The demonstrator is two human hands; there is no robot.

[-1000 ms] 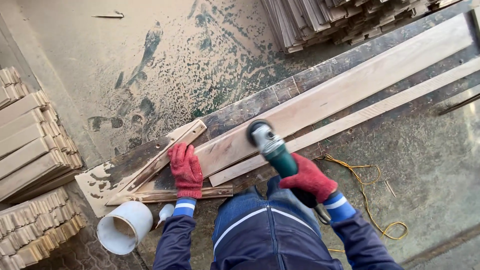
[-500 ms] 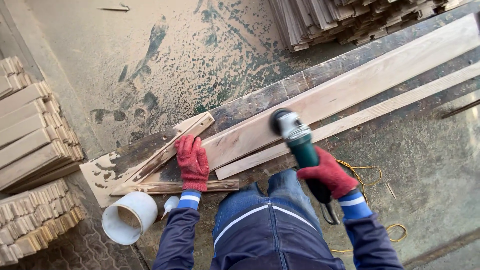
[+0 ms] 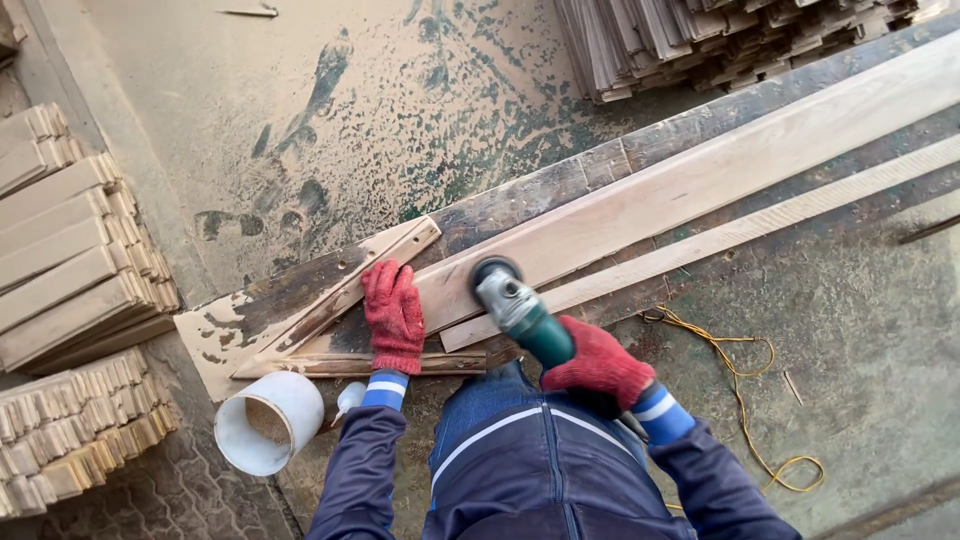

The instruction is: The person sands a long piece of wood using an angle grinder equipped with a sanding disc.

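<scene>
Pressing a red knitted-gloved left hand [image 3: 394, 315] flat on the near end of a long pale wooden plank [image 3: 690, 175], a worker in a navy jacket with white piping guided a green-bodied angle grinder with a grey metal head [image 3: 515, 305] along the board. The right hand [image 3: 600, 365], also in a red glove, was clenched round the tool's handle; the left hand's fingers [image 3: 385, 280] lay spread and grasped nothing. Half a second before, the grinder's head had stood further up the plank, away from the left hand; it had since drawn back toward the near end and sat just beside that hand, which suggested back-and-forth passes over the same stretch of wood (the disc itself was hidden under the head).

The plank lay slantwise on a dark, weathered board surface [image 3: 520, 205], with a narrower pale wooden strip [image 3: 740, 230] alongside it and rough offcut slats [image 3: 340, 300] at the near end. A short white plastic pipe section [image 3: 268, 422], open-mouthed, lay on its side by the worker's left sleeve, a small white bottle [image 3: 350, 397] just beside it. A thin yellow cord [image 3: 745, 390] coiled loosely over the dusty concrete floor [image 3: 300, 120], which was mottled with sawdust and dark patches. Stacks of cut wooden slats [image 3: 75, 270] with squared ends stood at the left, and another pile of thin boards [image 3: 700, 35] at the top.
</scene>
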